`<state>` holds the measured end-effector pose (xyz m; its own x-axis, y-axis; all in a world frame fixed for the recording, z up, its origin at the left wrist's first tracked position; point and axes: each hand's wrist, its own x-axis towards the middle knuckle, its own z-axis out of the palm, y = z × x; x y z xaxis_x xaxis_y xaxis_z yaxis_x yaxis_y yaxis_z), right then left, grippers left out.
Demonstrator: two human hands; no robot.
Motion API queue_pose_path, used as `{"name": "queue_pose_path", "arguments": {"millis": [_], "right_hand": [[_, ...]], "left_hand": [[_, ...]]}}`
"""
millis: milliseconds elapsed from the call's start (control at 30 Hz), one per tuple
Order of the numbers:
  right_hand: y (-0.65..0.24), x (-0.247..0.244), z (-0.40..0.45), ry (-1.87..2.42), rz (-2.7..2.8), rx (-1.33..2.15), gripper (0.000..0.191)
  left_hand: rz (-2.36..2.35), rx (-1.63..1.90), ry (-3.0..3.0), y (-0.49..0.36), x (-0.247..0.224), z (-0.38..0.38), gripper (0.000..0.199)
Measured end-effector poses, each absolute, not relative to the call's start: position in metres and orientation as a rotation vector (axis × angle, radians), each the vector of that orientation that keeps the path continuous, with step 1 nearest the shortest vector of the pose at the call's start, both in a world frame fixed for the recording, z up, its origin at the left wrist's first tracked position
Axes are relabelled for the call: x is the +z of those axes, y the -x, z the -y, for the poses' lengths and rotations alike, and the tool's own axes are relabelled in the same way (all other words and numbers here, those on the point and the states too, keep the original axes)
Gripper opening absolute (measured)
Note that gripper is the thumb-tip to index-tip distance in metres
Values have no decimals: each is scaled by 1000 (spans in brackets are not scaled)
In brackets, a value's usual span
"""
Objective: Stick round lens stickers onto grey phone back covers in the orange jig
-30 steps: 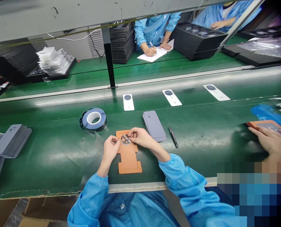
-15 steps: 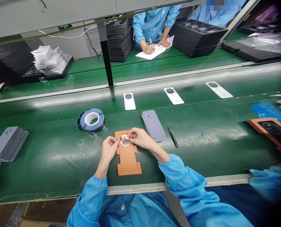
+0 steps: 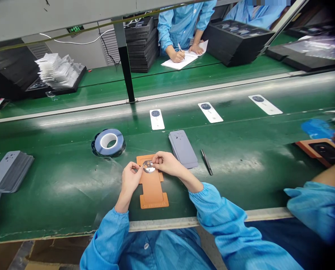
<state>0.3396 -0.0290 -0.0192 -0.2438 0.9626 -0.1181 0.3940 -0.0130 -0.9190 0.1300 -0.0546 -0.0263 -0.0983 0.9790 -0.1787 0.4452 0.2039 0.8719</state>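
Observation:
Between my two hands is a shiny round film (image 3: 148,167) with small holes in it, held over the upper part of an orange fixture plate (image 3: 153,191). My left hand (image 3: 130,177) is closed in a pinch at the film's left edge. From the other side, my right hand (image 3: 166,164) pinches its right edge between thumb and forefinger. Whether the film touches the plate, I cannot tell. Just beyond my right hand lies a short stack of grey phone-shaped sheets (image 3: 184,149), with black tweezers (image 3: 206,162) to its right.
A roll of blue film tape (image 3: 105,141) lies at left, and a taller stack of grey sheets (image 3: 14,167) stands farther left. White cards (image 3: 157,120) with dark discs lie across the belt (image 3: 100,210). A co-worker's arm (image 3: 322,198) reaches in at right over another orange fixture (image 3: 302,145).
The white cards have shifted slightly right along the belt. At right, the co-worker's arm has reached farther in over their fixture. My hands stay nearly in place; the film's shine has changed.

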Motion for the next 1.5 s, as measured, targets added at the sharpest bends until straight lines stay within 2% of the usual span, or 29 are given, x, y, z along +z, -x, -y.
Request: {"name": "queue_pose_path", "arguments": {"millis": [233, 500, 733, 900, 1267, 1500], "right_hand": [[-343, -27, 25, 1398, 1586, 1368, 14], [-355, -18, 30, 1396, 1626, 1360, 11], [-351, -7, 40, 1570, 1620, 1203, 21], [-341, -17, 44, 1619, 1659, 1144, 20], [-350, -24, 36, 1466, 1435, 1498, 25], [-346, -27, 37, 1525, 1451, 1368, 24]], "left_hand": [[-1678, 818, -1367, -131, -26, 53, 14], [-1645, 841, -1363, -130, -23, 52, 16], [-1608, 850, -1365, -127, -22, 50, 17], [-1614, 858, -1368, -126, -25, 50, 17], [-1639, 862, -1380, -128, -24, 52, 18], [-1641, 842, -1385, -126, -27, 51, 17]]}}
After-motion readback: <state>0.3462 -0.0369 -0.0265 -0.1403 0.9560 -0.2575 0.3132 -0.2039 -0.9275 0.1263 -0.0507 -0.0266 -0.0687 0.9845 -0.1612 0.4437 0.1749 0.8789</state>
